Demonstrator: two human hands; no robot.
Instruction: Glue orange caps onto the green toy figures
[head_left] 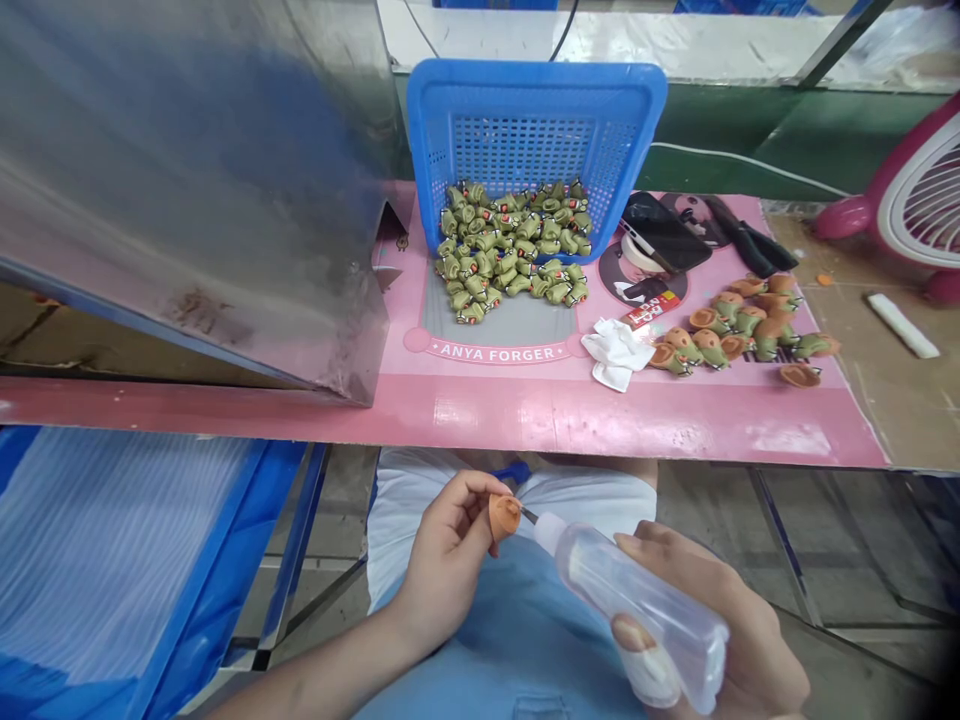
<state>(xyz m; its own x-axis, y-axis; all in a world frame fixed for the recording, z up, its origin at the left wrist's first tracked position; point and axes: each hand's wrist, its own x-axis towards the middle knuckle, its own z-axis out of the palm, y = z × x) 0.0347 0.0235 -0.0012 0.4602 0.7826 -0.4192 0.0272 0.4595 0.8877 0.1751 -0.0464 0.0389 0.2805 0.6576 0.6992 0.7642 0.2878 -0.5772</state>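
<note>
My left hand (454, 545) pinches a small orange-brown cup-shaped piece (504, 515) above my lap. In my right hand (720, 610) is a clear squeeze bottle (637, 590) with a thin metal tip, tilted toward the left. Its tip is at the right rim of the orange-brown piece; whether they touch I cannot tell. One finger of the right hand has a white wrapping. On the pink mat (480, 405) beyond, many green figure parts (517, 240) lie in and spill from a tipped blue basket (536, 75). Green parts joined to orange-brown pieces (750, 325) sit at the right.
A large metal box (225, 180) stands on the left of the table. A crumpled white tissue (617, 353), a red packet (651, 309), a black phone (664, 232) and a pink fan (922, 200) are on the right. Below left is a blue-edged crate (112, 560) with a translucent liner.
</note>
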